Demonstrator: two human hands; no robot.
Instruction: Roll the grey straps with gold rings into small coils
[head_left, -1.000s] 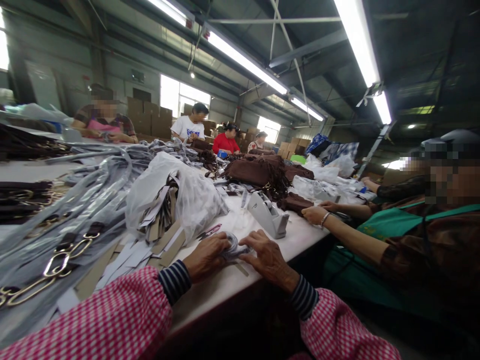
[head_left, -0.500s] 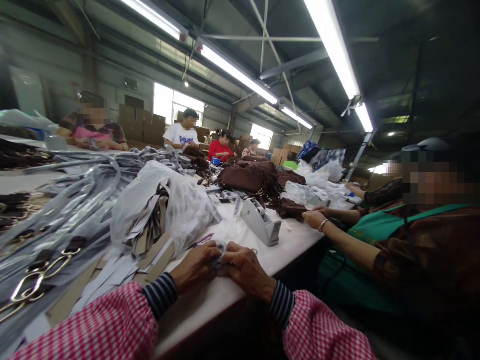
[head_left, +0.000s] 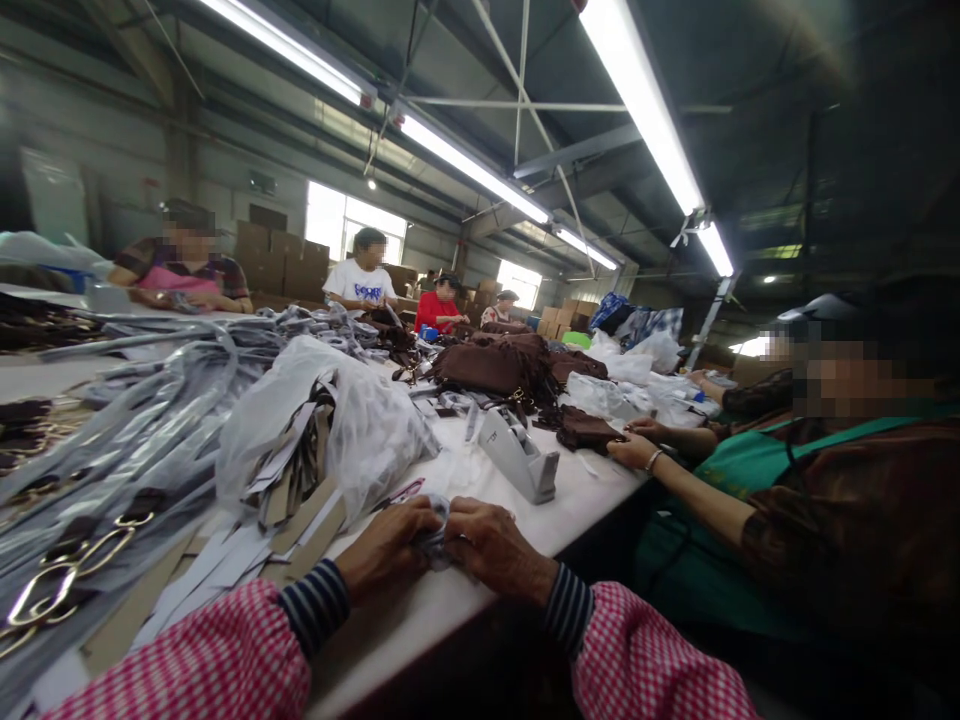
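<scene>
The white table [head_left: 581, 495] runs from the lower middle of the frame toward the far side, with a co-worker in a green apron [head_left: 765, 470] seated along its edge at the right. A wide spread of straps in clear plastic [head_left: 172, 405] covers the left of the frame, and a heap of brown bags [head_left: 491, 365] lies at centre. Nearer, a white plastic bag [head_left: 386, 430] gapes around card strips, with more loose card strips [head_left: 214, 575] below it at lower left. A grey tape dispenser [head_left: 517, 455] stands just beyond the right hand [head_left: 495, 545], which faces the left hand [head_left: 390, 545] at lower centre. Between them is the smallest thing, a grey bundle [head_left: 436, 548], low over the table and mostly covered. The fingers of both hands are curled and pinch it from either side; how the thumbs sit underneath, I cannot tell. To handle it well, I would judge, both grips should press evenly so the bundle stays compact, one hand always holding while the other adjusts, with any slippery outer layer kept flat and loose ends tucked in.
</scene>
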